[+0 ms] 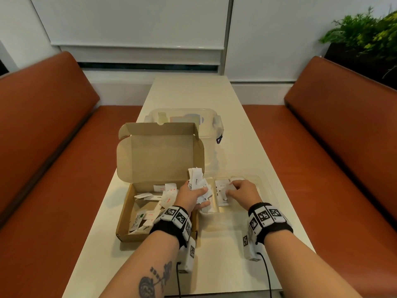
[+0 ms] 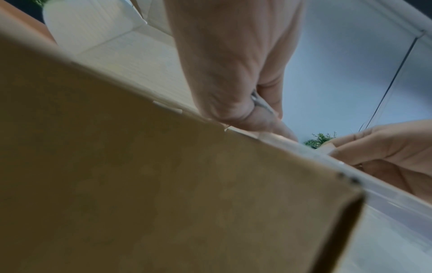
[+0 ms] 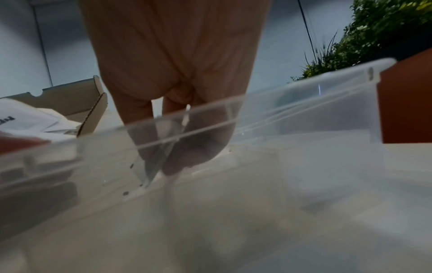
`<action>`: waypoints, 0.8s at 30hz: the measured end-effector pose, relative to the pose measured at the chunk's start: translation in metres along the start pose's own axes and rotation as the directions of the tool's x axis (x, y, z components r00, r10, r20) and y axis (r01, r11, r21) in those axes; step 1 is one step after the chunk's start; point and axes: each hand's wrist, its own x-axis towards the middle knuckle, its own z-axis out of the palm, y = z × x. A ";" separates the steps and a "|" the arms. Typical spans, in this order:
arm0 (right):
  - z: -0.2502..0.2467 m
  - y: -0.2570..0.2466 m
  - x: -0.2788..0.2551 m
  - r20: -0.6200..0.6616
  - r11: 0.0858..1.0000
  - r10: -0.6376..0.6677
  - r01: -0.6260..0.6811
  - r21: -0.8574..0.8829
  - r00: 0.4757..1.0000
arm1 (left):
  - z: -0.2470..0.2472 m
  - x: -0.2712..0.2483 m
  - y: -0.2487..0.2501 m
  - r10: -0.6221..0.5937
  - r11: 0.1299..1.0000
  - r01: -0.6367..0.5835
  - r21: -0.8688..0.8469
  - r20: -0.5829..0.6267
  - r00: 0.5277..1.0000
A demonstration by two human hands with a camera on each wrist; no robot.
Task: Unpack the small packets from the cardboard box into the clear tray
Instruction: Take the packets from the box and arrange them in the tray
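Packet bunch (image 1: pixel 198 186) gripped in left hand (image 1: pixel 190 197) at box (image 1: pixel 129 214)/tray (image 1: pixel 267 186) border. Right hand (image 1: pixel 243 193) fingers curled on packets inside tray, just right of bunch. More packets left in box.

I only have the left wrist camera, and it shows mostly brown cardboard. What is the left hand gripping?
Observer: The left hand grips a bunch of small white packets, above the edge where the cardboard box meets the clear tray.
Operator: What is the right hand doing?
Observer: The right hand reaches down inside the tray and pinches a single packet.
Operator: Is the box emptied?
Observer: No, many loose packets lie in it.
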 end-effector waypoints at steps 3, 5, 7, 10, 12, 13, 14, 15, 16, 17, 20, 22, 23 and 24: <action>-0.004 0.000 0.001 -0.014 1.000 -0.009 0.009 0.013 1.000 | 0.000 0.000 0.000 0.000 1.000 0.000 0.002 0.006 1.000; -0.005 -0.001 0.002 0.002 0.999 -0.032 0.032 -0.040 0.999 | 0.000 0.000 0.000 0.002 1.000 -0.002 0.003 0.009 1.000; -0.004 -0.002 0.004 0.053 0.993 -0.038 0.044 -0.112 0.998 | 0.000 -0.001 0.001 0.001 1.000 -0.001 0.002 0.012 1.000; 0.000 -0.002 0.006 0.112 0.986 -0.011 0.029 -0.164 0.994 | -0.001 -0.001 0.001 0.000 1.000 0.000 0.011 0.012 1.000; 0.000 -0.002 0.009 0.117 0.976 -0.008 0.033 -0.216 0.993 | -0.001 -0.002 0.001 0.005 1.000 -0.005 0.018 0.013 1.000; -0.001 -0.003 0.010 0.120 0.971 -0.008 0.036 -0.236 0.993 | 0.000 -0.002 0.001 0.007 1.000 -0.007 0.020 0.013 1.000; -0.002 -0.004 0.012 0.128 0.967 -0.004 0.037 -0.254 0.992 | 0.000 -0.002 0.000 0.008 1.000 -0.009 0.024 0.013 1.000; -0.002 -0.004 0.013 0.137 0.961 0.000 0.038 -0.274 0.991 | -0.001 -0.002 0.000 0.008 1.000 -0.009 0.028 0.014 1.000; -0.002 -0.005 0.015 0.147 0.954 0.003 0.041 -0.296 0.989 | -0.001 -0.002 0.000 0.008 0.999 -0.009 0.032 0.014 1.000; -0.002 -0.005 0.016 0.154 0.946 0.005 0.046 -0.322 0.988 | -0.001 -0.001 0.000 0.009 0.999 -0.009 0.034 0.015 1.000; 0.002 -0.002 0.017 0.157 0.921 -0.013 0.073 -0.382 0.988 | -0.002 -0.001 0.000 0.011 0.999 -0.012 0.038 0.022 1.000; 0.006 0.002 0.015 0.134 0.928 -0.035 0.082 -0.363 0.990 | -0.002 -0.001 0.000 0.012 0.999 -0.014 0.038 0.028 1.000; 0.007 0.004 0.014 0.117 0.933 -0.049 0.087 -0.350 0.992 | -0.002 -0.001 0.000 0.014 0.999 -0.015 0.038 0.031 0.999; 0.007 0.005 0.013 0.099 0.934 -0.063 0.093 -0.344 0.993 | -0.002 -0.001 0.000 0.015 0.999 -0.016 0.038 0.034 0.999</action>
